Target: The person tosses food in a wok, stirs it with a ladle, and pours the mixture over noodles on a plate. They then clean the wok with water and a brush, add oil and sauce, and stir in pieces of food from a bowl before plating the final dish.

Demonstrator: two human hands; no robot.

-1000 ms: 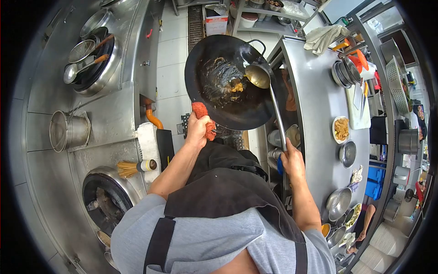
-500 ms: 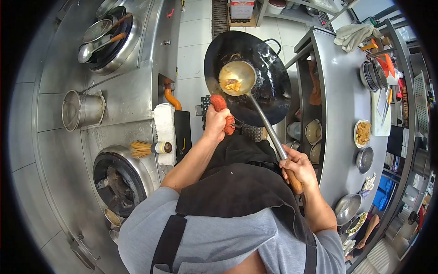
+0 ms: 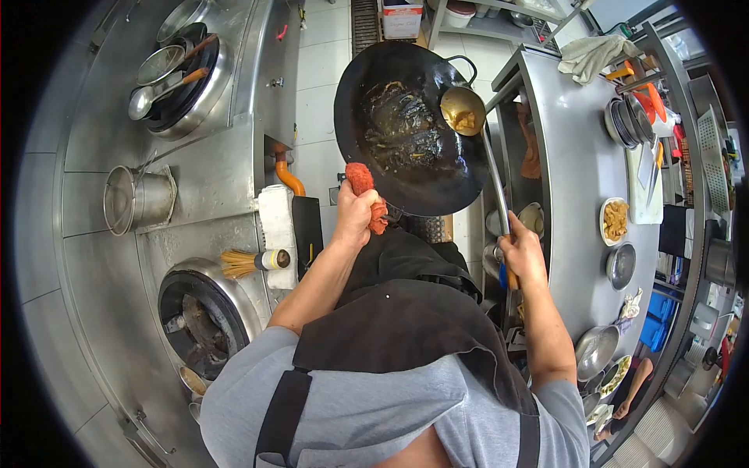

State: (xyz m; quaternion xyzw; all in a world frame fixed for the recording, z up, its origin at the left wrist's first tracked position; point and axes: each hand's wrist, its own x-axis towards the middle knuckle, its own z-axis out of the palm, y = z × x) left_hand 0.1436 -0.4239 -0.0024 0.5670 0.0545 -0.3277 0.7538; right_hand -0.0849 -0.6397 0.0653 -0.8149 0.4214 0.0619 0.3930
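A black wok (image 3: pixel 406 132) with oily brown residue is held up in front of me. My left hand (image 3: pixel 355 217) is closed round a red cloth (image 3: pixel 360 179) at the wok's near left rim; the cloth hides what it wraps. My right hand (image 3: pixel 524 251) grips the wooden handle of a long metal ladle (image 3: pixel 463 105). The ladle's bowl hangs over the wok's right edge and has some brownish-yellow food in it. To the right, on the steel counter, sits a white dish of similar brown food (image 3: pixel 615 220).
A burner (image 3: pixel 204 318) lies at lower left beside a bamboo brush (image 3: pixel 242 262) and a folded white towel (image 3: pixel 277 226). Metal bowls (image 3: pixel 621 267) and a white cutting board (image 3: pixel 645 187) are on the right counter (image 3: pixel 566 164). Another person's arm (image 3: pixel 636 390) shows at lower right.
The ladle has moved right from over the wok's middle to its right edge, and my right hand has shifted up and right. The wok and my left hand have moved slightly left.
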